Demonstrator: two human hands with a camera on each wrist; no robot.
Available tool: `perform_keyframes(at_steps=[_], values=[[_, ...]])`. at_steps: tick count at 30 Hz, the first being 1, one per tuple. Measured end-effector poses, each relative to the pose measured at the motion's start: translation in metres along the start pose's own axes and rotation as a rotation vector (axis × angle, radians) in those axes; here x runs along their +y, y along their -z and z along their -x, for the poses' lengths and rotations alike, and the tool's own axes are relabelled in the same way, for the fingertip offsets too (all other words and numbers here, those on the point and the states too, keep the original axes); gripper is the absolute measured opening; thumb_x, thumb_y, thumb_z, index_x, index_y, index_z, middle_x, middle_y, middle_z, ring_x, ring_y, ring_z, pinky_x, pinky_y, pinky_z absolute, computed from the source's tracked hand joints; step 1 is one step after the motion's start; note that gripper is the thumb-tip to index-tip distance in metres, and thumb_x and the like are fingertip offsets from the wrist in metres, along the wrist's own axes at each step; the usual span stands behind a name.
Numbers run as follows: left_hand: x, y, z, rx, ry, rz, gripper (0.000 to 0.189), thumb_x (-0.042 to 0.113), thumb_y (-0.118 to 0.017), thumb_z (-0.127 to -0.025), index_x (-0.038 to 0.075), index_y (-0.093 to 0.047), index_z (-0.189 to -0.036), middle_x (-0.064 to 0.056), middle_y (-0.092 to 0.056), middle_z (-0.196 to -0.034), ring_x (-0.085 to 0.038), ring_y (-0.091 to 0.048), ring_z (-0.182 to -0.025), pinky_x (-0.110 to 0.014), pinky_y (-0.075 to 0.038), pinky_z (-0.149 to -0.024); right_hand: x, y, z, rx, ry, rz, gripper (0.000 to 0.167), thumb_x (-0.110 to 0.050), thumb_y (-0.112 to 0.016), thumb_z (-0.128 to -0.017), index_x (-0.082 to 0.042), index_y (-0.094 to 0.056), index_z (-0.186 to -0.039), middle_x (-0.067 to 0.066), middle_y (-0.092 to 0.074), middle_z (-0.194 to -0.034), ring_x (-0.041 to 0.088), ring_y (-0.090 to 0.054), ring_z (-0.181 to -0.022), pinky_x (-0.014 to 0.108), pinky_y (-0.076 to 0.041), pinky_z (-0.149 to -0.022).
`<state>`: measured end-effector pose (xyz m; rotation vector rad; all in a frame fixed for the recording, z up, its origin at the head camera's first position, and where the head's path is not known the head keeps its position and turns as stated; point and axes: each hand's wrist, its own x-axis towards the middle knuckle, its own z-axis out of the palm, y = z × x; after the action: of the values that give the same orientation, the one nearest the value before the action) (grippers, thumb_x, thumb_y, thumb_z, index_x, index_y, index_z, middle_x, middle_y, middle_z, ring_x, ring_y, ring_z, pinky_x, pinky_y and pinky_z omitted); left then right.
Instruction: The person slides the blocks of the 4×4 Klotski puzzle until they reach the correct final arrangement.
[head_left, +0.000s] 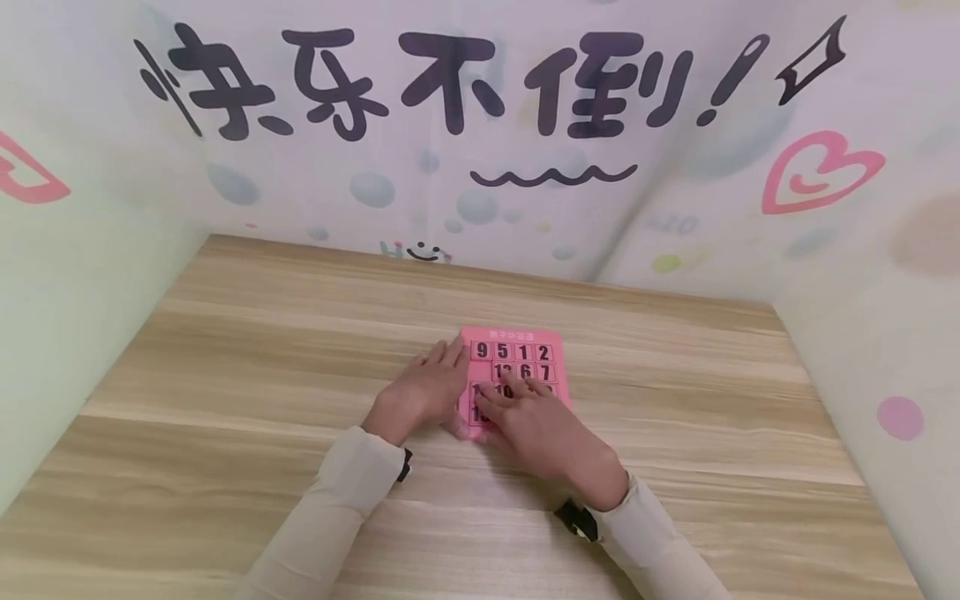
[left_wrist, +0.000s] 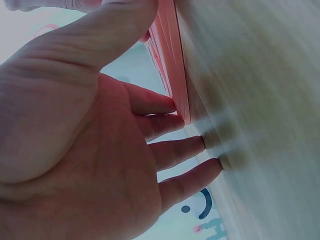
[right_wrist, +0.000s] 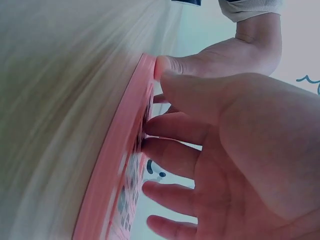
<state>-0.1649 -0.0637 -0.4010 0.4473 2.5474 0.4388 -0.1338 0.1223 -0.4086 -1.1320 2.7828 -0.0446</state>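
a pink number sliding puzzle was laid flat on the wood-grain tabletop, before a lettered backdrop. its left side was touched by the index and middle fingertips of the left hand, whose fingers were slightly parted and nearly straight; the outer two were rested on the tabletop. the numbered tiles were touched by fingertips of the right hand, its fingers held apart.

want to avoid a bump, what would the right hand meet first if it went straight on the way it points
The pink number puzzle, most likely: the fingers of the right hand slant down onto its tiles, seemingly touching, though exact contact is unclear.
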Motion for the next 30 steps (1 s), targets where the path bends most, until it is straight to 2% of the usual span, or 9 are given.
perform_keyframes(at_steps=[4,11,20,30], values=[[0.0,-0.001,-0.001,0.003,-0.008,-0.012,0.115,0.04,-0.081,-0.076,-0.001,-0.011,-0.158,-0.016,0.0,-0.167,-0.037,-0.001,-0.153,-0.053,-0.012,-0.123,0.004,0.0,0.001,-0.022,-0.013,0.04,0.056,-0.045,-0.05,-0.102,-0.015,-0.046,-0.149,0.002,-0.042,-0.155,0.033,-0.032,-0.147,0.054,-0.028,-0.119],[-0.001,-0.002,0.0,0.006,-0.007,-0.044,0.114,0.04,-0.081,-0.077,0.001,-0.011,-0.158,-0.016,-0.001,-0.167,-0.036,-0.002,-0.153,-0.051,-0.012,-0.124,0.02,0.003,0.001,-0.054,-0.101,0.036,0.066,-0.05,-0.049,-0.101,-0.015,-0.034,-0.155,0.006,-0.029,-0.162,0.033,-0.019,-0.151,0.054,-0.022,-0.121],[0.0,-0.001,0.001,0.008,-0.003,-0.043,0.115,0.041,-0.081,-0.077,0.001,-0.01,-0.158,-0.016,-0.002,-0.167,-0.035,-0.002,-0.153,-0.05,-0.012,-0.124,0.031,-0.002,0.004,-0.034,-0.063,0.103,0.062,-0.048,-0.051,-0.1,-0.013,-0.044,-0.151,0.006,-0.037,-0.158,0.037,-0.021,-0.15,0.057,-0.025,-0.119],[0.0,-0.001,0.001,0.008,0.0,-0.034,0.116,0.041,-0.082,-0.077,0.001,-0.01,-0.158,-0.016,-0.002,-0.167,-0.036,-0.003,-0.153,-0.051,-0.013,-0.124,0.029,-0.001,0.002,-0.02,-0.074,0.06,0.056,-0.047,-0.05,-0.101,-0.015,-0.049,-0.148,0.005,-0.043,-0.155,0.039,-0.026,-0.148,0.058,-0.027,-0.118]])
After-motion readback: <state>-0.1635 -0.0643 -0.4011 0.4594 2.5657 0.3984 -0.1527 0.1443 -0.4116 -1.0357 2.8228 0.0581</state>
